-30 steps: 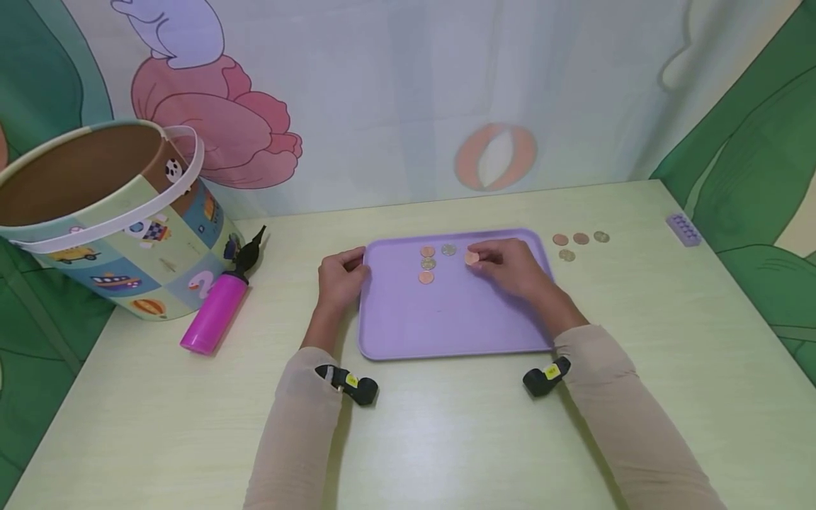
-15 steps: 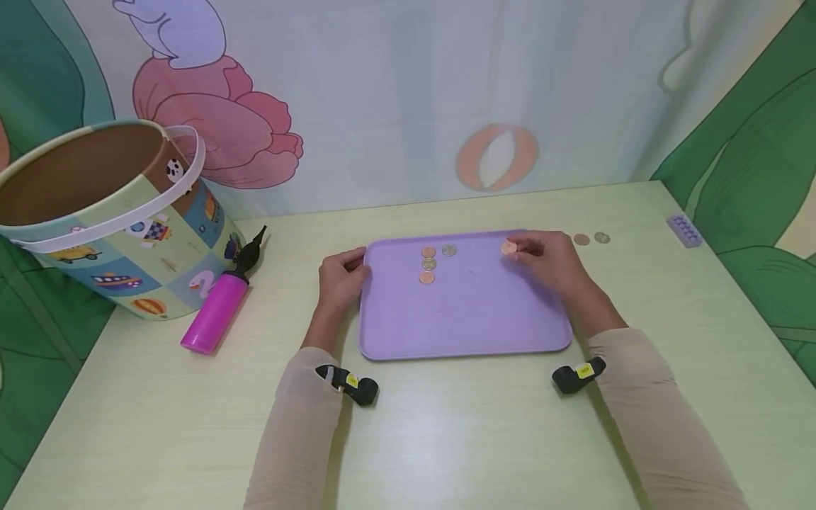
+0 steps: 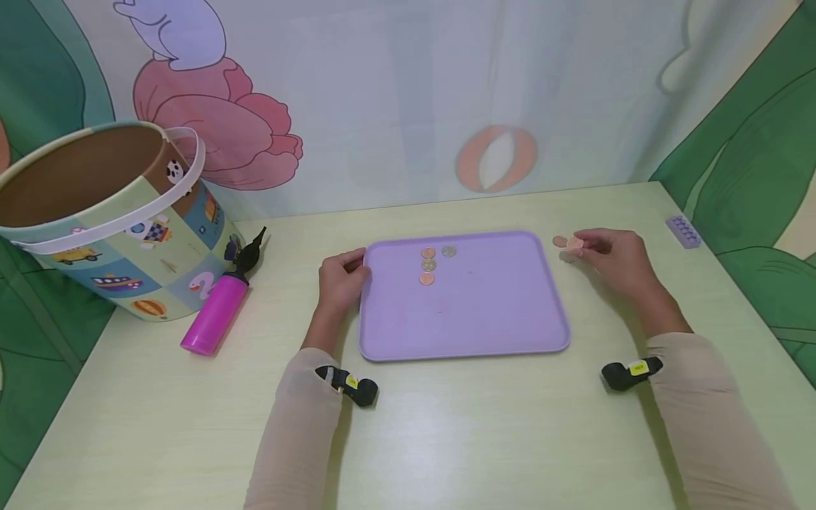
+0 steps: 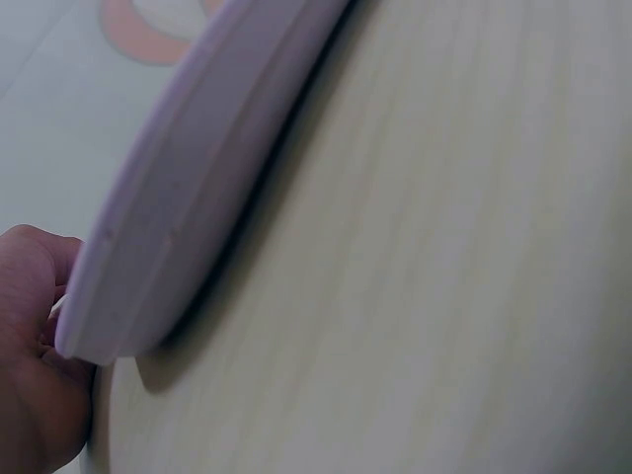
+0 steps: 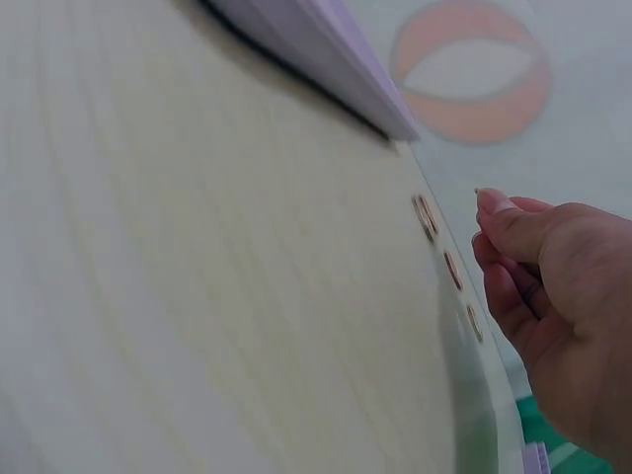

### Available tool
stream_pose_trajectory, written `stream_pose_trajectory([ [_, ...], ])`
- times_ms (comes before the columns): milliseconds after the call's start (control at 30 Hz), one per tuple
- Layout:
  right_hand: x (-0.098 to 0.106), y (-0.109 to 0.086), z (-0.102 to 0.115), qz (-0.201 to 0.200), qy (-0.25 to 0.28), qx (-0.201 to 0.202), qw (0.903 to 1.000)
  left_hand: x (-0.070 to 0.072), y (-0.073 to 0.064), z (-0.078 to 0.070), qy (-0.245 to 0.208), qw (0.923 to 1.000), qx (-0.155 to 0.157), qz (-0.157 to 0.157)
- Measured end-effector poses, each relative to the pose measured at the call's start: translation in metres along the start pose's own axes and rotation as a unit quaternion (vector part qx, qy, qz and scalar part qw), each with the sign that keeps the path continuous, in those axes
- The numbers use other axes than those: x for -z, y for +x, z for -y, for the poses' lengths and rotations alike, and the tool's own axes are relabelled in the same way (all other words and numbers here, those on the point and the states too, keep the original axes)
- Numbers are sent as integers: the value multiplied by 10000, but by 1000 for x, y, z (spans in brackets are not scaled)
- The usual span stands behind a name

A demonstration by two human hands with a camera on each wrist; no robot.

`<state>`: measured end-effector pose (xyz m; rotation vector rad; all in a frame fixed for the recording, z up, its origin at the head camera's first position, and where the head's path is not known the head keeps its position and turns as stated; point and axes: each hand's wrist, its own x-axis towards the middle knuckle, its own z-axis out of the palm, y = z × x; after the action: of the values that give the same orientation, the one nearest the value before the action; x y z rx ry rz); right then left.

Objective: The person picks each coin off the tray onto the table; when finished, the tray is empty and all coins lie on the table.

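Note:
My left hand (image 3: 342, 285) grips the left edge of a purple tray (image 3: 497, 319), thumb and fingers at the rim; the left wrist view shows the hand (image 4: 39, 346) at the tray's corner. A few copper and silver coins lie in the tray's upper left part, among them a silver coin (image 3: 449, 251) and a copper coin (image 3: 426, 279). My right hand (image 3: 618, 262) pinches a copper coin (image 3: 574, 244) in its fingertips, beyond the tray's right edge. Close under it on the table are another copper coin (image 3: 559, 241) and a partly covered silver coin (image 3: 564, 256).
At the left stands a large patterned bucket (image 3: 185, 262) with a white handle. A magenta hand pump (image 3: 217, 312) with a black nozzle lies beside it. Near the table's right edge sits a small purple studded block (image 3: 684, 231). A printed curtain (image 3: 382, 106) hangs behind the table.
My right hand has moved right, from above the tray to over the coins on the table, carrying the copper coin. My left hand and the tray have stayed put.

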<state>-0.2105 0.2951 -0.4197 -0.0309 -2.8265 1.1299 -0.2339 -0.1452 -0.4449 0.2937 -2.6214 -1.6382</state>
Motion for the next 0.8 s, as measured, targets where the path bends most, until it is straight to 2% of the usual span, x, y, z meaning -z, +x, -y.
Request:
stream_pose_trajectory([
  [133, 9, 0, -16, -87, -189, -142, 9997, 0, 0, 0, 31, 10000, 39, 9],
  [300, 14, 1, -30, 112, -360, -318, 9988, -1, 1, 0, -11, 10000, 46, 7],
  [633, 11, 5, -39, 213, -702, 12, 9973, -1, 1, 0, -15, 10000, 27, 24],
  [800, 13, 7, -37, 340, -677, -46, 9971, 0, 0, 0, -9, 10000, 13, 17],
])
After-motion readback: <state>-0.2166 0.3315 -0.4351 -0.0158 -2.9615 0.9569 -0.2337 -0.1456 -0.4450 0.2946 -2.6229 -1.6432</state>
